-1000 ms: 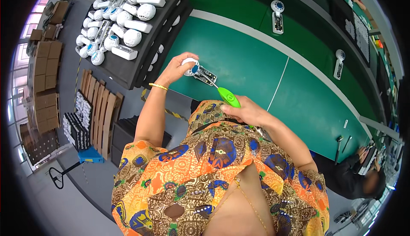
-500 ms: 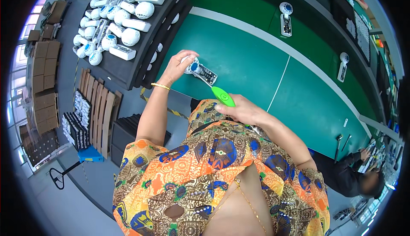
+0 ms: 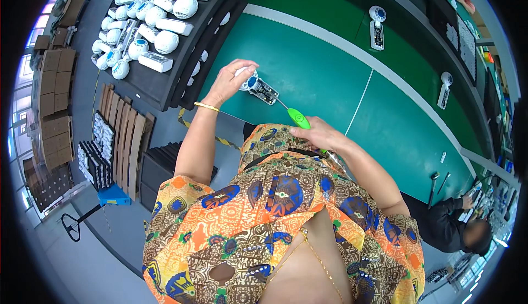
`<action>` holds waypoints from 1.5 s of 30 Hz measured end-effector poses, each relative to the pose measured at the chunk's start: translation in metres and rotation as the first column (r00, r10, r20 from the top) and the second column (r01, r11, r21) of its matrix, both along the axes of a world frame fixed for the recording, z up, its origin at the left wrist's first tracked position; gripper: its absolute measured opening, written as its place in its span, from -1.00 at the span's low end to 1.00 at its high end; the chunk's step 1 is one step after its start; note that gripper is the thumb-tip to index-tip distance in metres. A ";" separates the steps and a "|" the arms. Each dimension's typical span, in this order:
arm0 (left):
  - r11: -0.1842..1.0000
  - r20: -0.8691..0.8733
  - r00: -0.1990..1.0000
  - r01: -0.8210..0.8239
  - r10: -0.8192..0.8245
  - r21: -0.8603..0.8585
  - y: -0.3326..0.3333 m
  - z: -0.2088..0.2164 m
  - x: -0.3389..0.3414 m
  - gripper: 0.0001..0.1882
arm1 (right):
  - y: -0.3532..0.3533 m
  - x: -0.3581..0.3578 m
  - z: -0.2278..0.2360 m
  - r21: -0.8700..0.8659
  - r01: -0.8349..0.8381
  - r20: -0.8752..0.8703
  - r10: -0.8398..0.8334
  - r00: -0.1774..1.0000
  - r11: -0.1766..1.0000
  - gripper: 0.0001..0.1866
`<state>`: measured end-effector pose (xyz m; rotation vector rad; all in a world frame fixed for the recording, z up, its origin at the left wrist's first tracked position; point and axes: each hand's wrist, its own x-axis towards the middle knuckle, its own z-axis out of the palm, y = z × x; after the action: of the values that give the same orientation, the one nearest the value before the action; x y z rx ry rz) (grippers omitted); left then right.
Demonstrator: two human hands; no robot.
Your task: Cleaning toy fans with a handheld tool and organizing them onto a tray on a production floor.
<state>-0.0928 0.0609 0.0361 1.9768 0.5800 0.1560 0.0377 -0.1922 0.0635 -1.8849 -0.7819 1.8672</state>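
Note:
My left hand [image 3: 230, 81] is closed on the round head of a white device [image 3: 247, 81] that lies on the green table. The device's long rectangular body is open, and a dark circuit board shows in it. In my right hand [image 3: 322, 133] is a screwdriver [image 3: 298, 118] with a bright green handle and a thin metal shaft. Its shaft slants up and left over the circuit board toward the device's head. I cannot tell whether the tip touches anything.
Left, a black tray [image 3: 148, 86] atop a stack holds several white devices. Along the dark green belt [image 3: 324, 7] beyond the table lie two open devices [image 3: 377, 34] [image 3: 443, 92]. Two dark tools [image 3: 433, 188] lie at the right end, near a person in black [image 3: 454, 229].
My right hand and the screwdriver have moved a little right and away from me. The two devices on the belt have shifted slightly right. My left hand keeps hold of the device.

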 end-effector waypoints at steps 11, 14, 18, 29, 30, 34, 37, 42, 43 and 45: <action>0.998 -0.016 0.999 -0.047 0.046 -0.051 0.002 -0.013 -0.004 -0.60 | 0.000 -0.007 -0.018 0.111 0.047 0.018 -0.049 0.999 0.993 -0.51; 0.997 -0.009 0.998 -0.058 0.058 -0.055 0.001 0.001 0.004 -0.56 | -0.003 0.001 -0.010 0.067 0.041 -0.015 -0.040 0.999 0.997 -0.54; 0.995 -0.027 0.998 -0.053 0.055 0.085 0.002 0.017 0.030 -0.52 | -0.010 0.011 -0.005 0.039 0.205 -0.209 -0.192 0.959 0.978 -0.59; 0.964 -0.073 0.985 0.167 -0.155 0.207 0.061 0.013 0.271 -0.60 | -0.060 0.022 -0.021 -0.045 0.692 -0.262 -0.677 0.688 0.720 -0.67; 0.966 -0.049 0.989 0.146 -0.139 0.212 0.061 0.026 0.296 -0.60 | -0.064 0.032 -0.010 -0.027 0.681 -0.246 -0.665 0.705 0.732 -0.67; 0.850 -0.187 0.982 0.110 -0.014 0.515 0.072 0.005 0.338 -0.45 | -0.061 0.027 -0.027 0.010 0.662 -0.306 -0.628 0.715 0.749 -0.70; 0.850 0.085 0.983 -0.182 0.162 0.494 0.051 -0.030 0.348 -0.37 | -0.061 0.015 -0.029 0.075 0.596 -0.261 -0.561 0.785 0.799 -0.71; 0.872 0.396 0.891 -0.362 0.220 0.330 0.024 0.002 0.249 -0.49 | -0.068 0.005 -0.026 0.122 0.572 -0.233 -0.536 0.811 0.811 -0.71; 0.879 0.486 0.859 -0.351 0.164 0.323 0.018 0.023 0.222 -0.54 | -0.075 0.006 -0.022 0.140 0.558 -0.207 -0.527 0.824 0.818 -0.71; 0.665 0.520 0.832 -0.502 0.195 0.553 0.030 0.060 0.147 -0.64 | -0.077 0.006 -0.016 0.164 0.537 -0.179 -0.510 0.841 0.828 -0.71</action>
<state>0.0546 0.0906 0.0966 2.3831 0.6786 1.1754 0.0433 -0.2693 0.0476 -1.6159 -0.3429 1.4734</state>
